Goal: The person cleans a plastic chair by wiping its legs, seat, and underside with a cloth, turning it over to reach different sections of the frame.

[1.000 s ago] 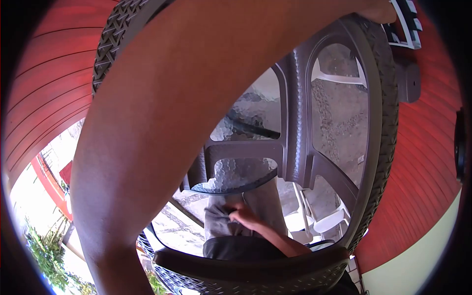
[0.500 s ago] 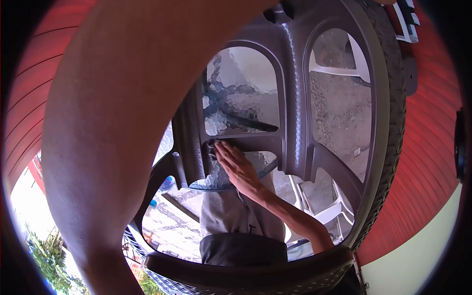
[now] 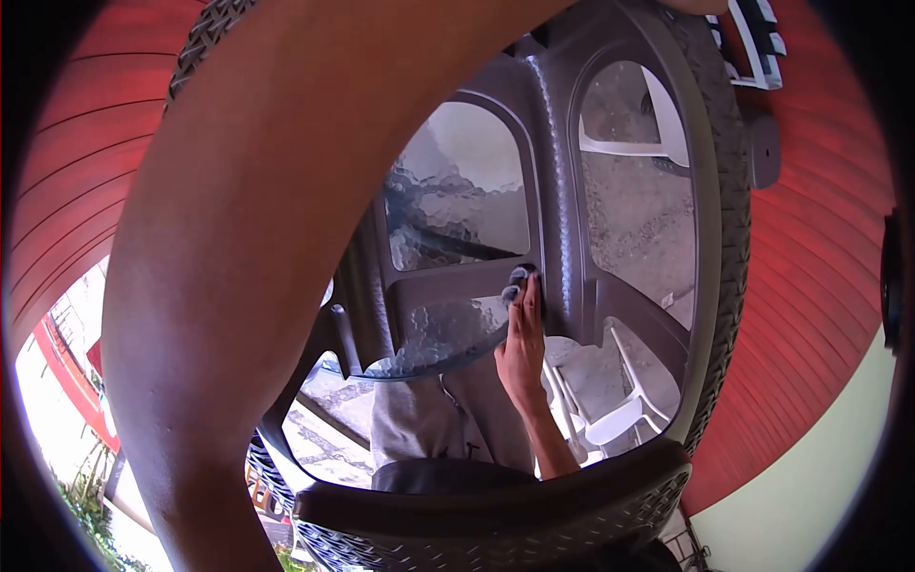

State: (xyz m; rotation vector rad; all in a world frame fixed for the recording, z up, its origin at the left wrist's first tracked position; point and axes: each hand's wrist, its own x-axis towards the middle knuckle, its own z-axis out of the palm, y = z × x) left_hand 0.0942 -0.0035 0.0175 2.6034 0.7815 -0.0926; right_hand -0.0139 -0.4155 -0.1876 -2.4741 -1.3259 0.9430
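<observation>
R hand [image 3: 521, 355]: fingers holding grey wad [image 3: 515, 290], chair frame's [image 3: 706, 229] crossbar [image 3: 448, 281], right end | L hand [image 3: 694, 4]: upper-right edge, grip unclear | done/left: can't tell

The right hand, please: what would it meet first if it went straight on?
Beyond the dark wad at its fingertips, the right hand would probably first meet the brown crossbar beside the upright, though depth is unclear.

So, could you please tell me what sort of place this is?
Probably a patio or terrace, judging by the white chairs, the textured glass and the green plants in bright light.
</observation>
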